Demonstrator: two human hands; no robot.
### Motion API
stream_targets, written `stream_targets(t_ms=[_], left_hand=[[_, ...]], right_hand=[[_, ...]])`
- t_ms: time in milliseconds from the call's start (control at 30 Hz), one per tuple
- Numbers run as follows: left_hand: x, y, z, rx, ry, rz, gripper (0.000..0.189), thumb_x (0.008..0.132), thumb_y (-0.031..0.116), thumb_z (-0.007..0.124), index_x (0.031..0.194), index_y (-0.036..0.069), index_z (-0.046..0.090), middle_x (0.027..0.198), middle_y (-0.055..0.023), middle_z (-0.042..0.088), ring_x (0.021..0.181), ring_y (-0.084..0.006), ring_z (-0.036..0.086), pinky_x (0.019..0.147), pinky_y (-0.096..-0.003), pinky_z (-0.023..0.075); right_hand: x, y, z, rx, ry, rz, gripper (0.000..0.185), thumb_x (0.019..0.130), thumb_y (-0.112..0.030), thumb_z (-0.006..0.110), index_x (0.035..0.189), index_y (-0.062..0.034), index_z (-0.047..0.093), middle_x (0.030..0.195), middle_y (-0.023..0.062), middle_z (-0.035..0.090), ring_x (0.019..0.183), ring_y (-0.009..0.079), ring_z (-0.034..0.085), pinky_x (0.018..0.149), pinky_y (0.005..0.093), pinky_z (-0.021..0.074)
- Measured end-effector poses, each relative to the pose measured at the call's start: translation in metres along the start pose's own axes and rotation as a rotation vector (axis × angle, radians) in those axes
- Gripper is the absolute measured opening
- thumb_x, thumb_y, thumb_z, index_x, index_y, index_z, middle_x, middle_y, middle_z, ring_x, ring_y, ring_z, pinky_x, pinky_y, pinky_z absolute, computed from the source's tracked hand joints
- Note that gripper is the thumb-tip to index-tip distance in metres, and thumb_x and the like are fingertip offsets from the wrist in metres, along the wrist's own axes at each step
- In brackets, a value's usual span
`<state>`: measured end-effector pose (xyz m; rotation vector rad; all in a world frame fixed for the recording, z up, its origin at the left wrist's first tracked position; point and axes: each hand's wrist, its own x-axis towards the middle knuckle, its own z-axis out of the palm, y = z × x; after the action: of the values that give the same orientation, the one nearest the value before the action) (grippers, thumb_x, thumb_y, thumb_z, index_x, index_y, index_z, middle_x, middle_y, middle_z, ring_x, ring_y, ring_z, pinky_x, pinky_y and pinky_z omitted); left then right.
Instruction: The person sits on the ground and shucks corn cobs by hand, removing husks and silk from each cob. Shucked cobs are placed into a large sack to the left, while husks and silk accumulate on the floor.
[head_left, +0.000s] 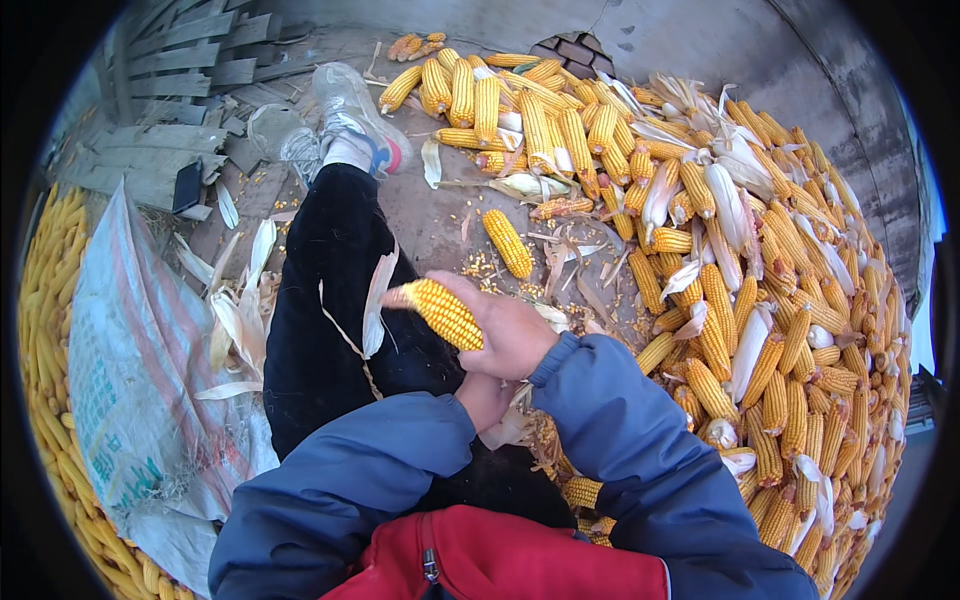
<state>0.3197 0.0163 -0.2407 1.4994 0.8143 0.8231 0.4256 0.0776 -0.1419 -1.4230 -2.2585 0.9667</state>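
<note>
A yellow ear of corn (448, 313), its narrow tip bare and pointing left, is held in my right hand (510, 330) above my lap. Just below, my left hand (486, 401) is at the underside of the right hand, partly covered by it; its fingers are hidden, so what it grips cannot be told. A dry husk strip (380, 300) lies on my black trousers left of the held ear. One loose ear of corn (508, 243) rests on the floor beyond my hands, among scattered kernels.
A large heap of corn ears (795, 337), some with husk pieces, spreads along my right side. At left are a woven plastic sack (150, 375), loose husks (244, 315), more piled ears (49, 337), weathered wooden slats (180, 67) and a dark phone-like object (187, 187). A wall (690, 45) stands behind.
</note>
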Motion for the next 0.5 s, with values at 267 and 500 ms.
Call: stream_targets(t_ms=[267, 500], left_hand=[[0.018, 0.012, -0.028, 0.559, -0.208, -0.213, 0.044, 0.093, 0.036, 0.067, 0.111, -0.004, 0.059, 0.109, -0.0252, 0.067, 0.101, -0.0405, 0.067, 0.090, -0.0474, 0.0515], [0.060, -0.060, -0.020, 0.345, 0.179, 0.068, 0.053, 0.095, 0.037, 0.060, 0.125, -0.006, 0.057, 0.114, -0.0277, 0.059, 0.111, -0.0415, 0.058, 0.099, -0.0479, 0.0449]], right_hand=[[0.002, 0.145, 0.026, 0.931, 1.218, 0.782, 0.043, 0.075, 0.000, 0.074, 0.113, 0.0027, 0.055, 0.096, 0.0111, 0.064, 0.077, 0.0222, 0.066, 0.066, 0.0349, 0.0555], [0.054, -0.035, 0.008, 0.922, 0.287, -0.218, 0.065, 0.088, -0.016, 0.072, 0.146, -0.0065, 0.047, 0.104, 0.0059, 0.069, 0.075, 0.0132, 0.065, 0.067, 0.0285, 0.0530]])
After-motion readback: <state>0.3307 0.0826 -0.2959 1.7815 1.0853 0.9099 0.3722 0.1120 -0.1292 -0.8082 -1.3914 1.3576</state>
